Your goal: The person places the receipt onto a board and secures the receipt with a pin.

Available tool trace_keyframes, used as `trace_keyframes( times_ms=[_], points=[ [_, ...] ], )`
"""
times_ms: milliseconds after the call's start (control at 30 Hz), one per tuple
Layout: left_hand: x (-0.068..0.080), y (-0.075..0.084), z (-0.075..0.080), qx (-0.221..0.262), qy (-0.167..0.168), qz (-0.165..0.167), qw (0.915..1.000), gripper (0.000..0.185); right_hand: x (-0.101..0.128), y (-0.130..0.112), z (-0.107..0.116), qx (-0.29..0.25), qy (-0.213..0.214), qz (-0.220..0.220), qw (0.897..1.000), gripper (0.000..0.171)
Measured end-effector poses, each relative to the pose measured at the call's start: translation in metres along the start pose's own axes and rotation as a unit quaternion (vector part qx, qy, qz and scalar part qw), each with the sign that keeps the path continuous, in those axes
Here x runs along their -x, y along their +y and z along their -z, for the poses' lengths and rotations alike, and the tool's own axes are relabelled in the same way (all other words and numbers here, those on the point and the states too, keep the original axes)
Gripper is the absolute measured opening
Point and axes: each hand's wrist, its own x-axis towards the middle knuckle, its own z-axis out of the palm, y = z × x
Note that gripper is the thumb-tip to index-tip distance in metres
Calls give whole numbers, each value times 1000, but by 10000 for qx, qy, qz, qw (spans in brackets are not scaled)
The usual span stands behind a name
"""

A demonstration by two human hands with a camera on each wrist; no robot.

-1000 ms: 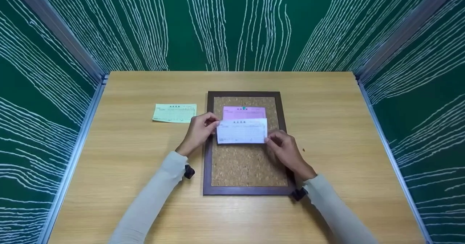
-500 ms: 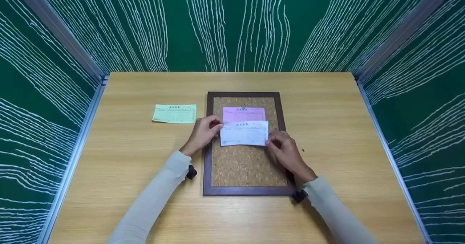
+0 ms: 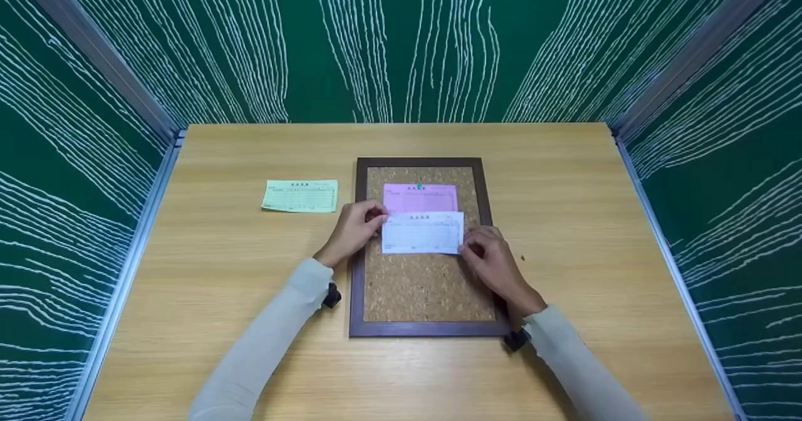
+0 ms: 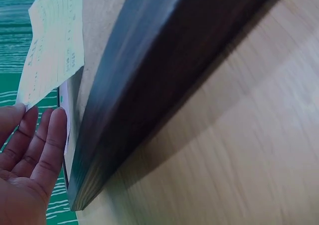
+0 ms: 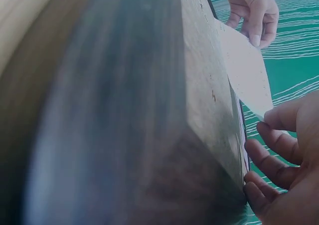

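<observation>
Hands hold a white slip (image 3: 422, 233) over the cork board (image 3: 426, 283): left hand (image 3: 353, 232) pinches its left edge, right hand (image 3: 492, 261) pinches its right edge, just below the pinned pink slip (image 3: 418, 197)

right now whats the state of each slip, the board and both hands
white slip: held at both short ends over the cork, lower edge of the pink one covered
pink slip: flat on the cork, green pin at its top
green slip: flat on the table, untouched
cork board: lying flat
left hand: pinches white slip
right hand: pinches white slip
</observation>
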Motion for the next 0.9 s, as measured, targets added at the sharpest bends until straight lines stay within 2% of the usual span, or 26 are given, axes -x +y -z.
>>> trace_keyframes(
  times_ms=[500, 900],
  points=[
    [-6, -8, -7, -729, -229, -254, 9968, 7, 1, 1, -3, 379, -52, -321, 9987, 13],
    [-8, -8, -8, -936, -280, -360, 9946, 7, 1, 5, -3, 500, -8, -220, 9985, 12]
  ],
)
